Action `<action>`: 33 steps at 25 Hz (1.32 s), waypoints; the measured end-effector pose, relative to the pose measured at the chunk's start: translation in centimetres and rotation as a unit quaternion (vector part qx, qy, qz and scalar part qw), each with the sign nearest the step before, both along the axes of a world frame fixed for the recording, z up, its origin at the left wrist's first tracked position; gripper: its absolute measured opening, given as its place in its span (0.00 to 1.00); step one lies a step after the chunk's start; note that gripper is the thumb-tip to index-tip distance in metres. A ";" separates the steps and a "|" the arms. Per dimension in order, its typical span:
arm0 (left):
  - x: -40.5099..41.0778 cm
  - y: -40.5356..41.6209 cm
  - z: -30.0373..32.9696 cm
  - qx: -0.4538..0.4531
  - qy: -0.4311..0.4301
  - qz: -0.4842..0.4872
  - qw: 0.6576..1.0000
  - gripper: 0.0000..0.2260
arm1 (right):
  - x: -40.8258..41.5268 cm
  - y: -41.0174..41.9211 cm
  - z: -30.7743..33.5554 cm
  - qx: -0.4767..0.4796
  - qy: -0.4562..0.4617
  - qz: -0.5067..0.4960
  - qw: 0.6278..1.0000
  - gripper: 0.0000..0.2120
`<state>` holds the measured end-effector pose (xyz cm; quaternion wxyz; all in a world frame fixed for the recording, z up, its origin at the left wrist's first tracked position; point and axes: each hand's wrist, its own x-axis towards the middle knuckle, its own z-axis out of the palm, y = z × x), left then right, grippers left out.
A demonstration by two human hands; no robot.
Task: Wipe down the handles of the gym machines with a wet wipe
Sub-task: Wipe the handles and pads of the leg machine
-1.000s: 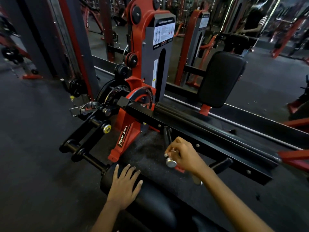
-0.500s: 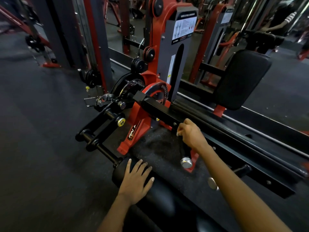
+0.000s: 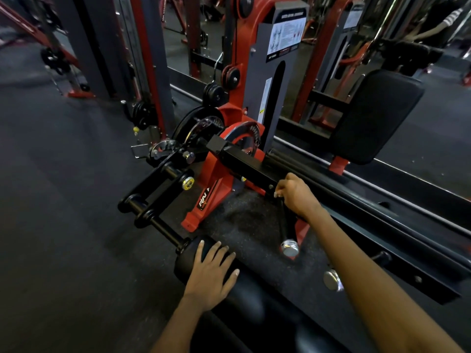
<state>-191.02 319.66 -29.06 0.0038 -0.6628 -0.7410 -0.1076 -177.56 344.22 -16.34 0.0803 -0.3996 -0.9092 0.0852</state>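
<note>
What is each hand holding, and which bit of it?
The right hand grips the black handle at its upper end, near the frame, far from the chrome cap. The left hand holds nothing; it rests flat on the roller pad.

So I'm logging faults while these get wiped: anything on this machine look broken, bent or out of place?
Nothing stands out. The right hand grips the top of the handle, whose chrome end cap is in place; the left hand rests flat on the roller pad. No wipe is clearly visible.
</note>
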 end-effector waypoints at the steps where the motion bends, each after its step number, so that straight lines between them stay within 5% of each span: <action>1: 0.0 0.0 0.0 0.000 -0.001 -0.002 1.000 0.20 | 0.0 0.0 0.5 -0.031 -0.010 -0.009 0.999 0.05; 12: 0.2 -0.2 0.3 -0.014 -0.006 0.009 1.000 0.23 | 3.1 -5.6 4.1 -0.193 0.006 0.006 0.981 0.08; 20: 0.3 0.0 0.0 0.022 0.003 0.005 1.000 0.20 | 4.7 -10.3 6.5 -0.180 -0.093 0.113 0.973 0.05; 33: 0.2 -0.1 0.4 -0.002 -0.010 0.002 1.000 0.21 | -2.1 -5.2 3.6 0.127 -0.335 0.181 0.916 0.12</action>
